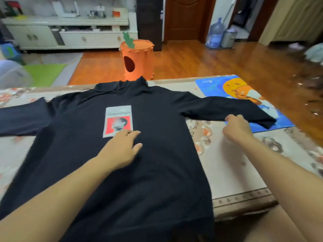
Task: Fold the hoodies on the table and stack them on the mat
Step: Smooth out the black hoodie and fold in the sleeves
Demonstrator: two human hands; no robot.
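A black hoodie (157,110) lies spread flat, front up, on the table, with a grey and red printed patch (118,117) on its chest and both sleeves stretched out to the sides. My left hand (122,147) rests flat on the chest just below the patch, fingers straight. My right hand (237,127) pinches the lower edge of the right sleeve (227,107). That sleeve's cuff end lies over the blue and orange mat (244,88) at the table's far right.
The table wears a floral beige cloth (232,163), bare at the right of the hoodie. An orange carrot-shaped bin (138,62) stands on the wooden floor just beyond the far edge. A water bottle (215,34) and white cabinets (70,32) are further back.
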